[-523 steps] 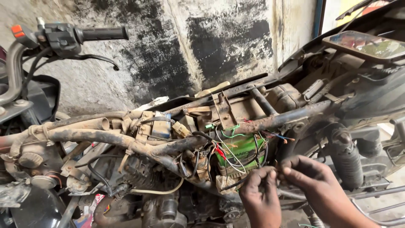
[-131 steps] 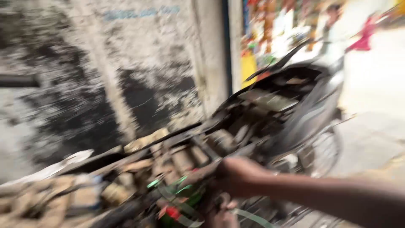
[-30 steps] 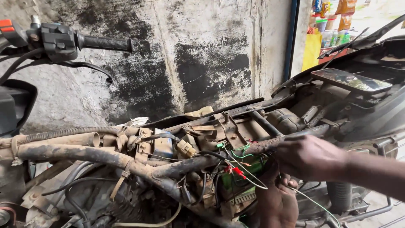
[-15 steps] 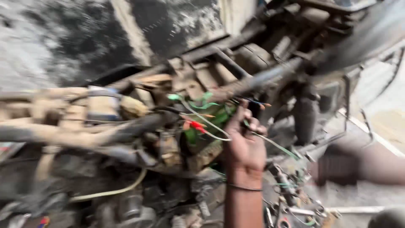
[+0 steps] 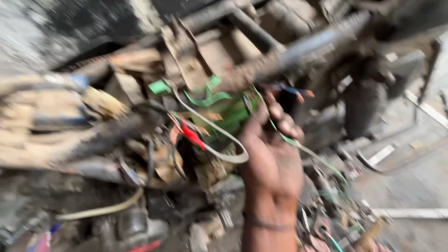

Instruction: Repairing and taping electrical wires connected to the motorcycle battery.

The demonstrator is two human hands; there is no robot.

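The picture is smeared by motion. My left hand (image 5: 273,158) reaches up from below into the open frame of a dusty scooter, a dark band on its wrist. Its fingers curl around a thin green wire (image 5: 322,161) that trails down to the right. Just left of the hand lie a grey cable loop (image 5: 219,140), a red connector (image 5: 191,133) and a green box (image 5: 228,116) among tangled wiring. My right hand is out of sight.
A rusty frame tube (image 5: 298,49) crosses above the hand. A dark shock absorber (image 5: 368,102) stands to the right, over concrete floor (image 5: 410,177) with small scattered parts. A cream hose (image 5: 102,210) sags at the lower left among grimy engine parts.
The view has swung down and closer to the wiring. My right arm, at the right edge half a second ago, has left the view. My left hand stays on the wires.
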